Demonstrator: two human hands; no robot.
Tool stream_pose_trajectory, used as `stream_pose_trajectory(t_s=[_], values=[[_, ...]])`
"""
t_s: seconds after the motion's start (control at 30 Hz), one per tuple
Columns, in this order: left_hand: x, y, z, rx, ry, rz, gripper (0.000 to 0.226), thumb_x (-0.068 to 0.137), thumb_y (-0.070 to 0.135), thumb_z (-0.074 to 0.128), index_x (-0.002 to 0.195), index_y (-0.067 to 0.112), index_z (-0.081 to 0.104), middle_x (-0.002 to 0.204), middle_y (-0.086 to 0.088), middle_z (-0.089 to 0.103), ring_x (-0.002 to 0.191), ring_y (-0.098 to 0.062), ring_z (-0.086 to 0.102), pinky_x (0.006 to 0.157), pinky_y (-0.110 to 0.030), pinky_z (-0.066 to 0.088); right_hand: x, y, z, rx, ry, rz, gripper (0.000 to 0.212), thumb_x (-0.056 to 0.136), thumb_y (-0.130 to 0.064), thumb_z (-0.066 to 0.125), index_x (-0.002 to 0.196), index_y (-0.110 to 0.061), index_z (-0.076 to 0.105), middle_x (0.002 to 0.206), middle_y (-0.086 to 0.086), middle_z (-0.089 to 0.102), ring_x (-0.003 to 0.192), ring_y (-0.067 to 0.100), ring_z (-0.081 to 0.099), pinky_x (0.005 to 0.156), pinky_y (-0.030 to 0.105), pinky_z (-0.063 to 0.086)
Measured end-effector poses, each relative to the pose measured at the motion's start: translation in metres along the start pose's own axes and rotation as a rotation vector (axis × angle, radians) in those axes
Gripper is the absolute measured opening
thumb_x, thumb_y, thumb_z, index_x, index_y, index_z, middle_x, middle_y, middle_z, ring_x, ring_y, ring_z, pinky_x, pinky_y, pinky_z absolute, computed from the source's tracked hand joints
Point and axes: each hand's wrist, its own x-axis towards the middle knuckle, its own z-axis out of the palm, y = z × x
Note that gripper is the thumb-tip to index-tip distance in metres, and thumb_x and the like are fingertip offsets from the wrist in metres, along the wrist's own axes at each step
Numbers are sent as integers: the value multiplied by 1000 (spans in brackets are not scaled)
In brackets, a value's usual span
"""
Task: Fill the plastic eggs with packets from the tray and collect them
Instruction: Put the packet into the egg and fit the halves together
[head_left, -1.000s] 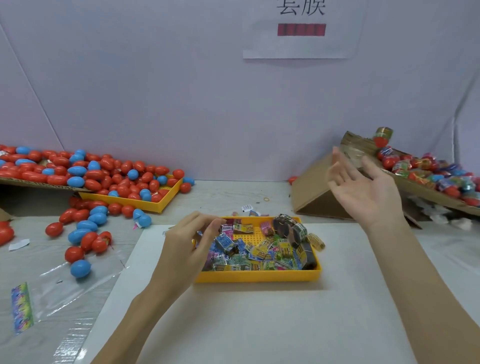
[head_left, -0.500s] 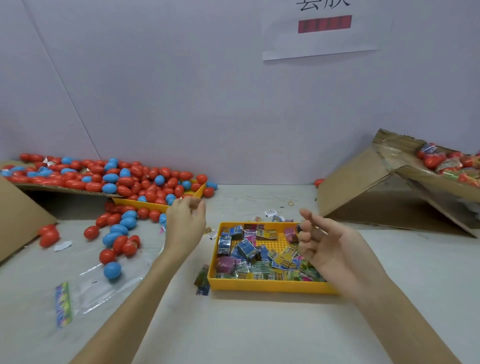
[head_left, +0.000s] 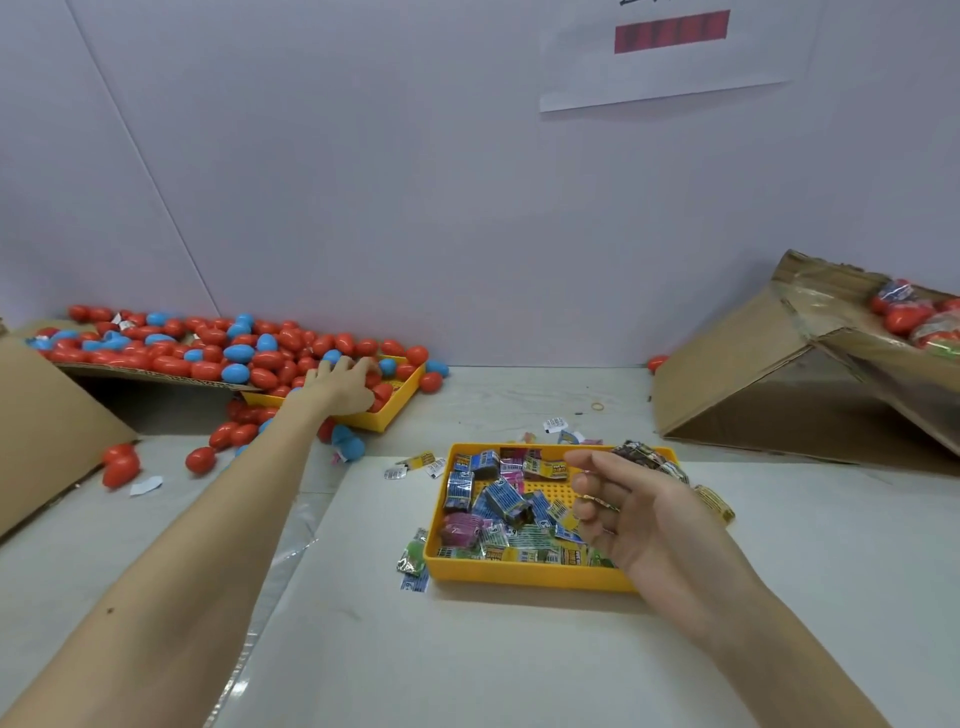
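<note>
Left hand: your left hand (head_left: 340, 387) reaches into the egg tray (head_left: 397, 410), fingers down among the red and blue plastic eggs (head_left: 260, 358); whether it grips one you cannot tell.
Right hand: your right hand (head_left: 631, 512) hovers over the packet tray (head_left: 519, 574), fingers loosely curled, holding nothing.
Packets: the packets (head_left: 498, 504) lie heaped inside the packet tray.

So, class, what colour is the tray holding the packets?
Yellow tray, clearest in the head view.

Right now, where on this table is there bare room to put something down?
The white sheet in front of the packet tray is bare, between both forearms. So is the grey tabletop between that tray and the wall. It is crowded at far left, where the left hand reaches among the plastic eggs.
</note>
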Motion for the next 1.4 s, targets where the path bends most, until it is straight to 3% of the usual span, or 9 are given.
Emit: stream_pose_trajectory(t_s=[0.23,0.37,0.47,0.6,0.77,0.93,1.1,1.27,1.4], values=[[-28,7,4,54,426,191,39,94,3,57,126,23,65,121,-9,63,109,-34,58,90,-41,39,-1,1,-4,-94,39,-64,29,102,-20,56,90,-13,82,75,3,65,63,13,60,55,22,50],[-55,16,-3,-249,706,266,25,96,-1,62,121,5,65,114,-19,63,95,-36,60,84,-43,48,1,7,-6,-615,170,-366,26,103,-9,57,89,-17,78,73,-1,71,66,11,66,56,18,51],[-94,38,-12,-607,659,289,28,91,-5,66,118,2,65,115,-14,64,104,-27,61,86,-31,50,5,13,-12,-1219,251,-596,14,98,-13,65,98,-23,76,84,-14,70,78,3,65,69,11,50],[-167,74,-6,-1157,343,322,26,90,7,76,111,22,72,102,16,73,88,2,67,73,-11,53,9,14,-17,-1557,265,-501,18,94,-27,73,110,-19,77,102,-5,67,84,5,55,80,16,45],[-222,108,9,-1371,170,559,30,87,23,80,116,29,71,102,6,73,90,-10,71,80,-18,55,14,9,-12,-1551,206,-356,40,89,-30,79,126,-18,71,96,-7,64,83,8,56,77,16,43],[-226,107,22,-1339,-35,576,40,87,7,81,121,21,64,112,-1,76,106,-19,72,88,-26,56,17,9,-15,-1499,165,-272,22,88,-20,80,108,-18,71,84,-6,64,68,2,54,57,10,39],[-232,106,26,-1327,-57,614,29,95,12,73,120,27,73,119,7,73,111,-14,69,86,-21,56,13,11,-18,-1455,196,-378,10,90,-16,77,86,-23,71,78,-11,66,66,-1,56,60,8,42],[-236,111,27,-1374,-61,575,32,104,22,55,134,24,67,119,0,73,104,-16,71,92,-25,54,10,15,-16,-1395,226,-510,7,92,-23,75,89,-17,77,82,-9,65,74,1,62,62,8,41],[-238,113,27,-1444,-51,517,23,107,23,51,117,21,71,106,-4,74,87,-19,71,83,-25,56,5,15,-10,-1173,245,-568,14,94,-21,73,80,-21,73,74,-9,69,75,6,66,64,13,49]])
